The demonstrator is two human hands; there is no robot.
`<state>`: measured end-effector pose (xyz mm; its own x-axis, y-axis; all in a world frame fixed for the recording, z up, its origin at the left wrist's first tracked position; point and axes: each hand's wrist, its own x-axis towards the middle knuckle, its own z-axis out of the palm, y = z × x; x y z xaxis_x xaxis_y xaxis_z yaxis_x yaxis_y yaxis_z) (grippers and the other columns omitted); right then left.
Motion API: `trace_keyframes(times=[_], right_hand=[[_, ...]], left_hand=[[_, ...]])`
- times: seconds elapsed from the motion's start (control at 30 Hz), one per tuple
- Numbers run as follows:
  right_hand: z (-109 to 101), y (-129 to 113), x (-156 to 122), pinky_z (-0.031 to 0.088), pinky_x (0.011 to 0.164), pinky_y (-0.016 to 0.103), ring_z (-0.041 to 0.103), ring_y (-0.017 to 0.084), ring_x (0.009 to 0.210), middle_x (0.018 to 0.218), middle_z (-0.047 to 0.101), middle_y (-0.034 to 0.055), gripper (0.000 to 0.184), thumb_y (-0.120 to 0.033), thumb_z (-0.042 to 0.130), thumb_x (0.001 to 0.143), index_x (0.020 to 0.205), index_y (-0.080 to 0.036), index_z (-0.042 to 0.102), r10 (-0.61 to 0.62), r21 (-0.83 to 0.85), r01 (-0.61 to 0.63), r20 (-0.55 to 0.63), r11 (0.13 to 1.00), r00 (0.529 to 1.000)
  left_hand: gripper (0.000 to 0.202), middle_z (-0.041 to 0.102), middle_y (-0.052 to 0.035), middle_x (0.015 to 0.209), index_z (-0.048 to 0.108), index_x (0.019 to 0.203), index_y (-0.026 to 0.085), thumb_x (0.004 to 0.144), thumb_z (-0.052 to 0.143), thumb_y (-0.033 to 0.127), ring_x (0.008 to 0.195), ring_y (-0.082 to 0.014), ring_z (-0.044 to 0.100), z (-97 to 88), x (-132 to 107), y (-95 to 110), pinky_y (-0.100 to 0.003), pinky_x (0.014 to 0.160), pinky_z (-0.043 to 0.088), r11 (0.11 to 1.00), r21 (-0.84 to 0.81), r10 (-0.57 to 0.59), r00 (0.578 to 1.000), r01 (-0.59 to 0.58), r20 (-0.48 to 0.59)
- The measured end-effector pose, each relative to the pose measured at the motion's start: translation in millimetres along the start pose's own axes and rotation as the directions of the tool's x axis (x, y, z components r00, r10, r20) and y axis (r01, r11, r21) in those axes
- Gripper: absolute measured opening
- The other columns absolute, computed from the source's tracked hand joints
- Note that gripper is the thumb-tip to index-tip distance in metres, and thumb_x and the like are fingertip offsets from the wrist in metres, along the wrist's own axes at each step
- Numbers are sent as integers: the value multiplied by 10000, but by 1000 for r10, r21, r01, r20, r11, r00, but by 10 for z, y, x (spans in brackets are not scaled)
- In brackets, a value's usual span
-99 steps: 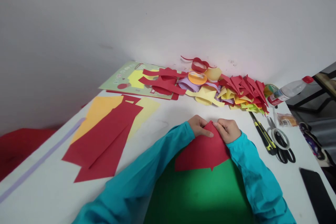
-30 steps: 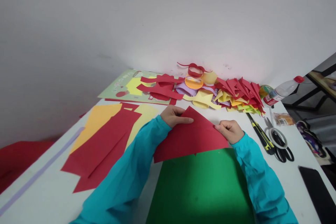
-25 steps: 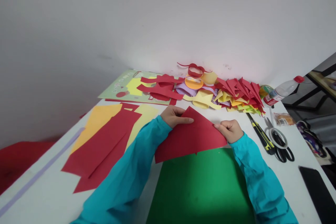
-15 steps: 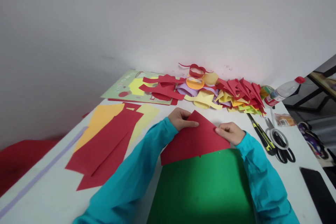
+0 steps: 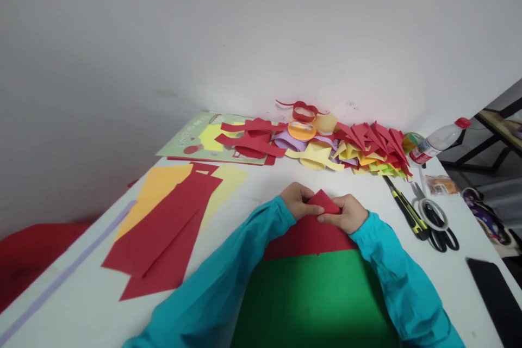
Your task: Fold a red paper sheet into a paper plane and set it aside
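Note:
A piece of red paper (image 5: pixel 312 236) lies over the far edge of a green sheet (image 5: pixel 318 299), its pointed corner facing the wall. My left hand (image 5: pixel 299 201) pinches it just left of the point, thumb on top. From the other side my right hand (image 5: pixel 346 213) grips the paper, its thumb almost meeting the left one. The fingers under the paper are hidden. Left of my arms, cut red sheets (image 5: pixel 163 228) overlap an orange sheet (image 5: pixel 153 190) and a pale yellow one.
Folded paper pieces (image 5: pixel 371 144) and paper loops are heaped along the wall beside a green booklet (image 5: pixel 183 141). At right are a cutter knife (image 5: pixel 405 209), scissors (image 5: pixel 442 234), a tape roll (image 5: pixel 433 214), a plastic bottle (image 5: pixel 438 144) and a black flat object (image 5: pixel 495 293).
My hands have come closer together at the red paper's point, the right one moving left and the left one right. The paper has shifted slightly right and toward me.

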<state>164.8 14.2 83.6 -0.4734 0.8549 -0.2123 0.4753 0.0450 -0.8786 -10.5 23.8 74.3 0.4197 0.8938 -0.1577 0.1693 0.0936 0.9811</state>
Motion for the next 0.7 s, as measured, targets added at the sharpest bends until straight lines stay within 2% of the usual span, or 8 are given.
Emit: trace_keyframes(times=[0.1,0.2,0.3,0.47,0.57,0.7], right_hand=[[0,1,-7,398,448,220,491,106,470,531,593,-15,313,-408,716,568,684,-120,678,71,162,-77,40,984,997],[-1,-5,-17,434,465,237,533,122,485,575,637,1,314,-402,734,544,681,-124,688,85,244,-100,69,965,994],[15,12,-12,417,448,223,510,105,454,540,624,-7,287,-384,733,552,655,-120,687,73,210,-83,54,974,996],[39,43,0,396,428,209,479,87,426,511,604,-24,269,-376,725,566,637,-122,675,64,200,-73,50,977,997],[22,34,-8,404,430,214,504,100,438,531,615,-20,291,-392,741,541,634,-125,672,67,234,-83,75,969,995],[4,16,-21,392,420,211,506,102,433,516,607,-18,282,-390,731,557,631,-124,675,62,212,-79,85,974,994]], left_hand=[[296,566,4,446,669,581,89,539,705,381,429,-93,458,26,10,30,-198,402,321,1000,-27,4,999,-5,-40],[311,614,-17,520,656,603,104,524,716,399,490,-117,516,49,10,75,-214,450,379,989,-145,-7,995,-8,-102],[301,592,-6,491,631,566,113,503,727,392,460,-98,482,57,14,101,-208,441,356,981,-194,-13,992,-11,-122],[326,430,50,365,552,456,121,517,709,401,398,-55,346,60,36,104,-193,397,242,988,-154,9,992,-29,-125],[315,468,40,405,557,491,121,540,692,402,427,-67,395,92,37,106,-193,415,277,987,-149,31,989,-53,-146],[275,526,30,449,576,560,125,516,705,364,450,-85,450,126,27,112,-205,451,330,969,-233,31,980,-77,-197]])
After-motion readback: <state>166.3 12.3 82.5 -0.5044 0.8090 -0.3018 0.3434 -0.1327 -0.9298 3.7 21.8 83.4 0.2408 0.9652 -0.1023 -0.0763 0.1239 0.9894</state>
